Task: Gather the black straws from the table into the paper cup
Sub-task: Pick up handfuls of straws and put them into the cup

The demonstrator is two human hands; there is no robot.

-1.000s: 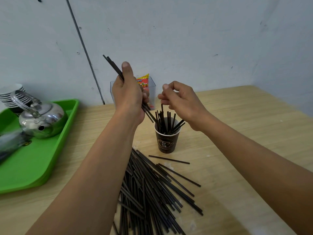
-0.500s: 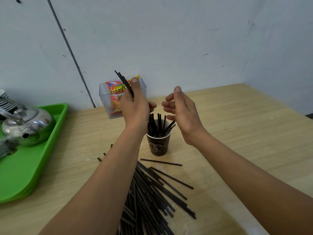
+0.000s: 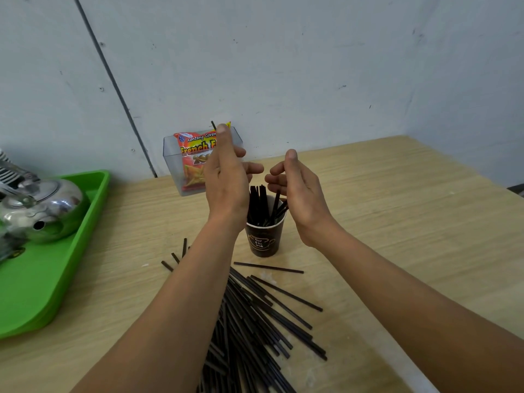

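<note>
Green tray (image 3: 56, 279): lay on the desk (image 3: 397, 222), well to the left of the left hand (image 3: 226, 180).
Kettle (image 3: 51, 214): sat on that tray, shiny metal.
Clear box (image 3: 173, 165): stood just behind the left hand, against the wall, with a red snack packet (image 3: 192, 160) upright inside.
Left hand: was raised with its back to the camera and thumb up, pinching a held straw (image 3: 213, 125) whose tip poked out above the thumb; fingers reached rightward, nearly straight.
Paper cup (image 3: 262, 239): stood upright on the desk, below and between the two hands.
Cup straws (image 3: 258, 202): stood bunched in the cup, tops just right of the left palm.
Right hand (image 3: 297, 191): was spread and loose, palm facing the left hand, fingers gently curved, gripping nothing, above the cup's right rim.
Loose straws (image 3: 255, 321): lay heaped on the desk between the forearms, nearer the camera than both hands.
Single straw (image 3: 268, 267): lay crosswise and apart, just before the cup.
</note>
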